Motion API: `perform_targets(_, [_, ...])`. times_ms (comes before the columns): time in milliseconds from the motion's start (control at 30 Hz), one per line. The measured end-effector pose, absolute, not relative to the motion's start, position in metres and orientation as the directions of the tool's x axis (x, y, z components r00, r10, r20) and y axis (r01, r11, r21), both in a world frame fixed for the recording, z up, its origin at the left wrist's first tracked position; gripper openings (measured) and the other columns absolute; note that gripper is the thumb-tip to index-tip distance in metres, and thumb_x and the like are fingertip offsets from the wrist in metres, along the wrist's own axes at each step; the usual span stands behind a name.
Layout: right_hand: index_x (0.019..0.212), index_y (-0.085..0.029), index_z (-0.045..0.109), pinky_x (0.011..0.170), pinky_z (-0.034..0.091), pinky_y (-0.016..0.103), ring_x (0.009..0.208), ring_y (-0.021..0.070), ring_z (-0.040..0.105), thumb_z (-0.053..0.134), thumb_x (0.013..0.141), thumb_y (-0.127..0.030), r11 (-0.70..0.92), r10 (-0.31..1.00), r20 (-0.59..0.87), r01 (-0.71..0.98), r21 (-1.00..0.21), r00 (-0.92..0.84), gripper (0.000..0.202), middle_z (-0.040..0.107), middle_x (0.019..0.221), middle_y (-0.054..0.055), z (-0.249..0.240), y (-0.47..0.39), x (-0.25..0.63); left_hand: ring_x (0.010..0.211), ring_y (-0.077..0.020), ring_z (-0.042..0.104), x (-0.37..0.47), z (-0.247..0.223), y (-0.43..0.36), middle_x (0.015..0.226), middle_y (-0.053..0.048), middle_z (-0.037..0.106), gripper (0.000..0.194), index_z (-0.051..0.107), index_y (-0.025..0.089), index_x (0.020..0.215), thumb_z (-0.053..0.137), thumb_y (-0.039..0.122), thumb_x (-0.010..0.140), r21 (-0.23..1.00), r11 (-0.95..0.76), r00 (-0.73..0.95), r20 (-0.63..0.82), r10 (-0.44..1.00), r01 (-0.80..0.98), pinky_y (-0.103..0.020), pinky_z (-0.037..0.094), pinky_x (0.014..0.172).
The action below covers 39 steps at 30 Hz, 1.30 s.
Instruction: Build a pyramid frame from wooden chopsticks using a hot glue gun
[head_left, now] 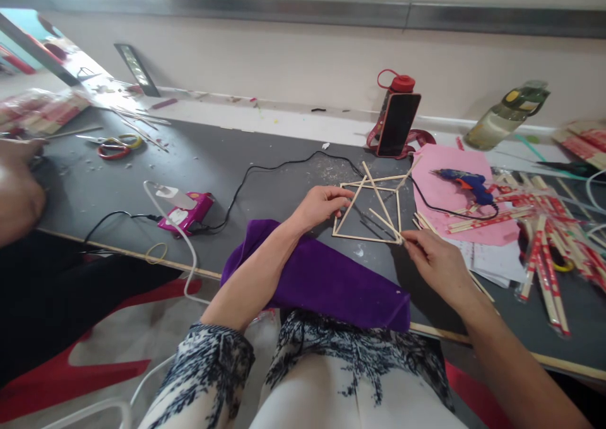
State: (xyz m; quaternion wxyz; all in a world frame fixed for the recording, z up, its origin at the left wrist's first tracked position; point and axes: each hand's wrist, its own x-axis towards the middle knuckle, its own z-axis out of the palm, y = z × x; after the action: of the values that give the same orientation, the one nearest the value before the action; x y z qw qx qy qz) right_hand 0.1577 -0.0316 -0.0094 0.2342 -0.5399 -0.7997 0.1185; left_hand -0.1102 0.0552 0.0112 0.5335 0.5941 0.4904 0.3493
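A frame of thin wooden chopsticks (366, 237) rests on the grey table, with a square base and sticks slanting up from its corners. My left hand (323, 205) is at its left side, thumb and fingers closed around a slanted stick. At the near right corner, my right hand (433, 262) pinches the joint where several sticks meet. A purple cloth (326, 277) lies under my left forearm at the table's edge. Right of the frame, a blue glue gun (466, 185) lies on pink paper (430, 164).
Wrapped chopsticks (544, 227) are heaped at the right. Behind stand a phone (399, 125) against a red-capped bottle (402, 83) and a tilted water bottle (506, 117). A black cord runs from a purple power strip (194, 211). Scissors (116, 146) lie near another person's hand (19, 186).
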Motion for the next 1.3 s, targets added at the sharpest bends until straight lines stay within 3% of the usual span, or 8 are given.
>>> perform_targets(167, [0.105, -0.021, 0.06, 0.071, 0.047, 0.031, 0.085, 0.0197, 0.064, 0.044, 0.089, -0.026, 0.373, 0.924, 0.248, 0.825, -0.425, -0.29, 0.023, 0.067, 0.095, 0.007, -0.009, -0.03, 0.154, 0.054, -0.0047, 0.054, -0.108, 0.014, 0.053, 0.081, -0.004, 0.069, 0.03, 0.07, 0.014, 0.1, 0.056, 0.023, 0.075, 0.98, 0.046, 0.337, -0.111, 0.935, 0.196, -0.016, 0.041, 0.05])
perform_targets(633, [0.103, -0.02, 0.061, 0.067, 0.049, 0.031, 0.077, 0.0191, 0.066, 0.045, 0.086, -0.024, 0.343, 0.938, 0.251, 0.759, -0.553, -0.241, 0.023, 0.069, 0.088, 0.007, -0.003, -0.02, 0.137, 0.058, -0.0072, 0.056, -0.104, 0.003, 0.051, 0.078, -0.005, 0.069, 0.031, 0.071, 0.012, 0.1, 0.056, 0.023, 0.075, 0.98, -0.024, 0.426, -0.063, 0.903, 0.197, -0.019, 0.047, 0.059])
perform_targets(1300, [0.102, -0.021, 0.062, 0.063, 0.047, 0.029, 0.075, 0.0184, 0.064, 0.043, 0.087, -0.025, 0.379, 0.923, 0.265, 0.773, -0.509, -0.279, 0.024, 0.068, 0.084, 0.006, -0.003, -0.024, 0.143, 0.061, -0.0091, 0.056, -0.104, 0.007, 0.048, 0.072, -0.002, 0.067, 0.025, 0.072, 0.013, 0.088, 0.064, 0.028, 0.07, 0.975, -0.048, 0.404, -0.046, 0.914, 0.218, -0.021, 0.044, 0.06])
